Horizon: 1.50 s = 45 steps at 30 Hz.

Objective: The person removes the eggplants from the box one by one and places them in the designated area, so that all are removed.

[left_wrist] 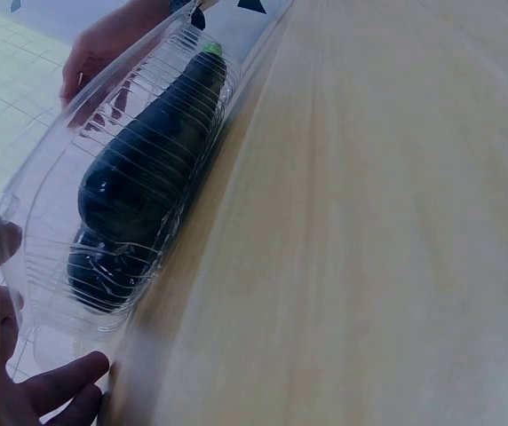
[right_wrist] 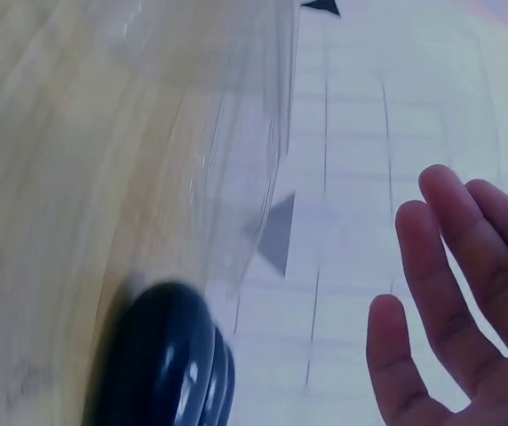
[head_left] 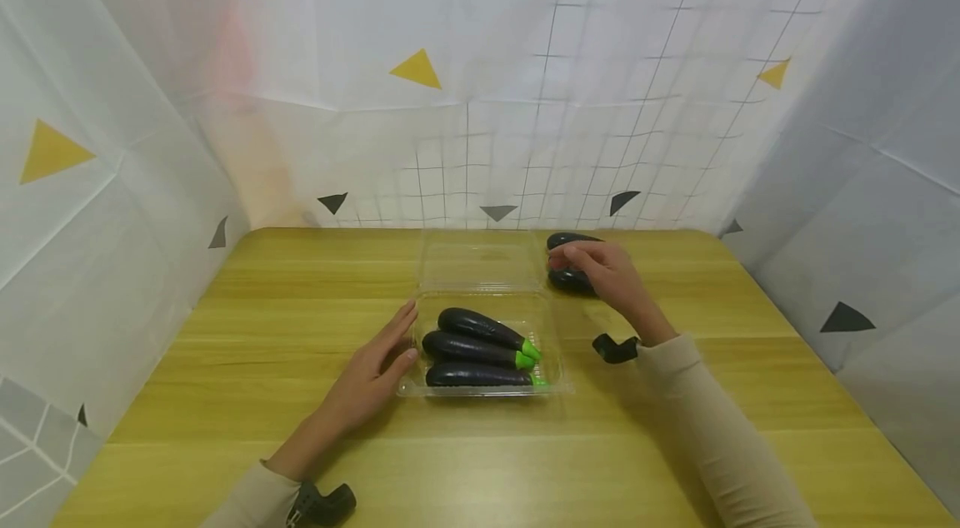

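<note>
Three dark eggplants (head_left: 480, 345) with bright green stem ends lie side by side in a clear plastic clamshell container (head_left: 555, 336), stems to the right. My left hand (head_left: 371, 374) rests against the container's left side, its fingers fairly straight along the wall. In the left wrist view, the thumb (left_wrist: 7, 240) overlaps the clear rim. My right hand (head_left: 600, 266) hovers over more eggplants (head_left: 572, 282) at the back right and partly hides them. Its fingers (right_wrist: 427, 257) are spread and loosely bent in the right wrist view, with nothing between them.
The container's clear lid (head_left: 480, 266) lies folded back toward the rear of the wooden table (head_left: 300, 286). White sheets (head_left: 360, 153) with triangles and grid lines enclose the table's back and sides. A black strap piece (head_left: 615, 348) hangs at the right wrist.
</note>
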Available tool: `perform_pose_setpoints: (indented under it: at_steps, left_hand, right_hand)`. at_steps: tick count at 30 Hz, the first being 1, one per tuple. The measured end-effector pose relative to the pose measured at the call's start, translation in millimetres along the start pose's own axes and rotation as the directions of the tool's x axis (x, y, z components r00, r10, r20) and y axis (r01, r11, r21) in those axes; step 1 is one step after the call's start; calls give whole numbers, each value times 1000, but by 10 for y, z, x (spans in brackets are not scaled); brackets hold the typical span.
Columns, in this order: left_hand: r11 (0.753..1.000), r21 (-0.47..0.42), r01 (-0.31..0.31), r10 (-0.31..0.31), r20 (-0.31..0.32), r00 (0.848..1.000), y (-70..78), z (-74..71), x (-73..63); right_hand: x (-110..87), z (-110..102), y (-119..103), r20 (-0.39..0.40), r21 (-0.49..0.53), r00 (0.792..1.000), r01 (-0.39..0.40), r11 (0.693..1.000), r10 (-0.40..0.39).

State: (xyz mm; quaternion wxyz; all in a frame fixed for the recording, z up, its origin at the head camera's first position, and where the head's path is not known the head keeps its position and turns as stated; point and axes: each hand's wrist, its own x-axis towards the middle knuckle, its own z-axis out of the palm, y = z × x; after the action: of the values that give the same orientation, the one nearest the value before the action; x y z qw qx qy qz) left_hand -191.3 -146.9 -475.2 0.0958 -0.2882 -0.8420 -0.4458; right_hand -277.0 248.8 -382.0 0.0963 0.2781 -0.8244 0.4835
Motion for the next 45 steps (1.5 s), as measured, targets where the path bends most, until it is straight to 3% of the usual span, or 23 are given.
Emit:
perform_pose_setpoints:
  at_steps: [12,23,30,37,45]
  left_hand:
    - [1000,11,-4,4,3,1000,-23,2,7]
    - [1000,-3,5,-5,17,1000,-16,-6,2]
    - [1000,-7,8,-8,15,1000,0,-1,0]
    - [1000,-7,3,-3,12,1000,-3,10,-4]
    - [1000,-27,-4,4,9,1000,7,7,5]
  right_hand:
    - [-14,327,-130,141,98,990,1,995,-15]
    - [-66,511,-275,183,-81,981,-43,996,57]
    - [-72,599,-223,299,-157,953,11,988,36]
    - [-83,715,-157,370,-113,929,20,993,23]
    - [-83,813,-79,381,-141,924,91,986,-31]
